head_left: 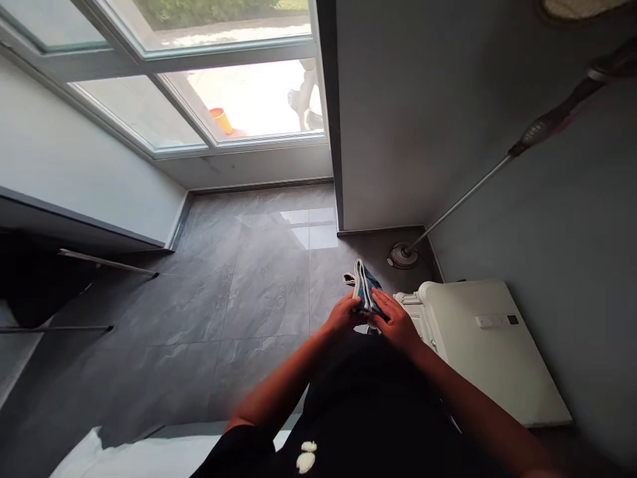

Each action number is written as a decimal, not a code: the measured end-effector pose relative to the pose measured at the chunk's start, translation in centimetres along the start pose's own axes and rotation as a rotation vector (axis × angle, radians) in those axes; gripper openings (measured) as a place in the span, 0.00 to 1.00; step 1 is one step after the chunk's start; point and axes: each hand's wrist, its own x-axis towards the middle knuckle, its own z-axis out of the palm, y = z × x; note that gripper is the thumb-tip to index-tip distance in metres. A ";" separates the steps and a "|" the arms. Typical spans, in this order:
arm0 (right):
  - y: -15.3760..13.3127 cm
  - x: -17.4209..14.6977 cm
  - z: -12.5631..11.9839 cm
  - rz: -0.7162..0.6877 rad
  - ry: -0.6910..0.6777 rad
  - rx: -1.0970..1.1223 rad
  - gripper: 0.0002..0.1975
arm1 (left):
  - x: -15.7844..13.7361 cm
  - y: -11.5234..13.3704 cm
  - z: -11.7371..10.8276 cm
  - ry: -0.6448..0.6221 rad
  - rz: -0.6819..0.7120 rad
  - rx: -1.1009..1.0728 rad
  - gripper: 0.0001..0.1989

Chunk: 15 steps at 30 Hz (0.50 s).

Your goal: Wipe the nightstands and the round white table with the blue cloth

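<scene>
A folded blue cloth with pale edging is held in front of my body, above the floor. Its layers stand up in narrow folds, and a small loop of the edge sticks out on the left. My left hand is closed around the lower left side of the cloth. On the other side, my right hand presses against the cloth with its fingers laid along it and the thumb underneath. Part of the cloth's lower end is hidden behind my hands.
A white nightstand stands close on the right, bearing a white remote-like object and a small black square. Behind it is a floor lamp's base. Thin metal legs reach in from the left. White bedding lies at the bottom left.
</scene>
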 end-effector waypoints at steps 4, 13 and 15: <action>0.5 1.4 -1.4 0.012 -0.010 0.058 0.22 | -0.3 -1.2 1.5 0.119 0.034 0.008 0.27; 2.7 2.4 0.3 -0.146 -0.223 0.140 0.24 | -1.1 -3.3 1.8 0.350 0.078 0.067 0.19; 2.7 2.8 1.2 -0.174 -0.286 0.163 0.25 | -1.9 -3.4 1.3 0.375 0.093 0.055 0.20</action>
